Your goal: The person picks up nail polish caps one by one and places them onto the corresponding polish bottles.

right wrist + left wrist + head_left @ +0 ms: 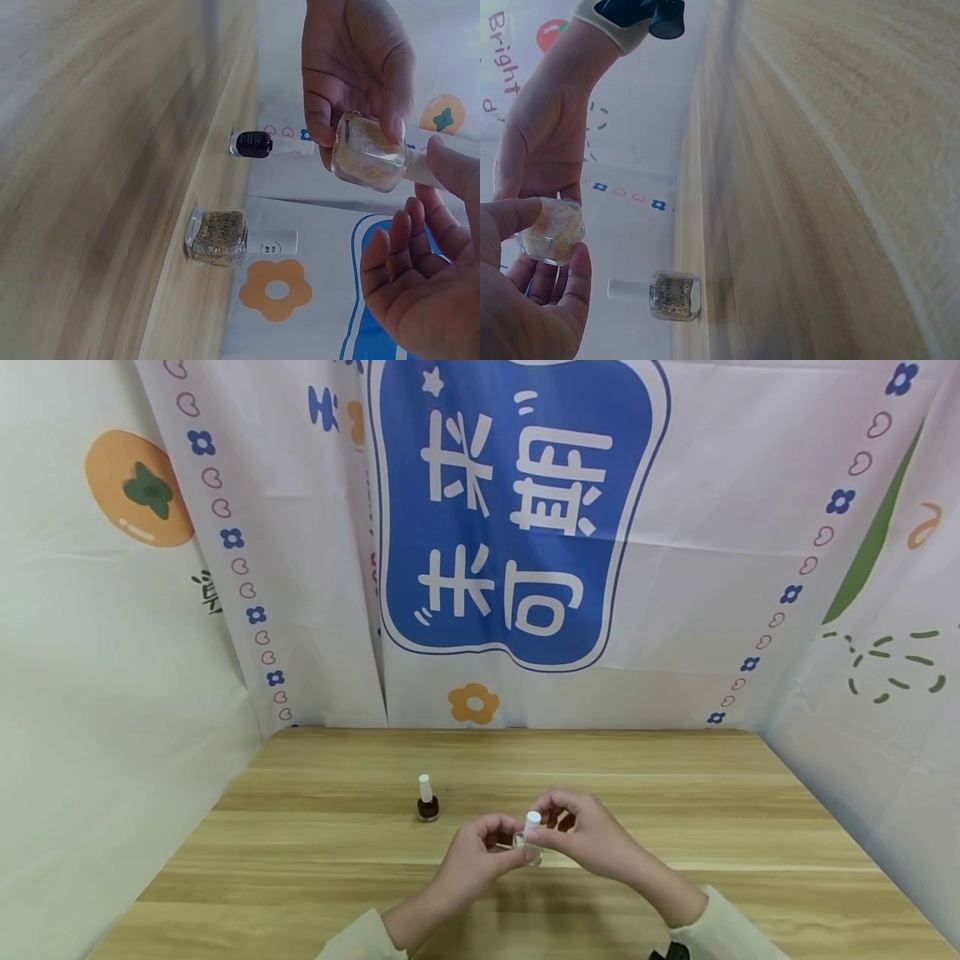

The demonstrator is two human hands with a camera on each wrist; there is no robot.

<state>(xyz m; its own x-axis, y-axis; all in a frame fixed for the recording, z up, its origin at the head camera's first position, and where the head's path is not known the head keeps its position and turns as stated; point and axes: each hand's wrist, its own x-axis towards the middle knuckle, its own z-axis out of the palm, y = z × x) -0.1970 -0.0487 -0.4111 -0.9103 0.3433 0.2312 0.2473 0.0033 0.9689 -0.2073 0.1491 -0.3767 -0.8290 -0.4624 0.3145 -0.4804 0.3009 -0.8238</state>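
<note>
Between my hands is a clear nail polish bottle [369, 159] with pale, shimmery contents and a white cap [532, 820]. My left hand [483, 853] pinches its glass body between thumb and fingers, above the table. The cap is pinched by my right hand [588, 833], the other fingers loosely curled beside it. A gold-glitter nail polish bottle [219, 237] stands upright on the table in both wrist views; the hands hide it in the head view. Farther left, a dark nail polish bottle [428, 809] also stands upright under its white cap.
The wood-grain table [337, 860] carries the standing bottles. A white printed cloth [697, 610] with a blue sign hangs along its back edge, and more cloth closes in the left and right sides.
</note>
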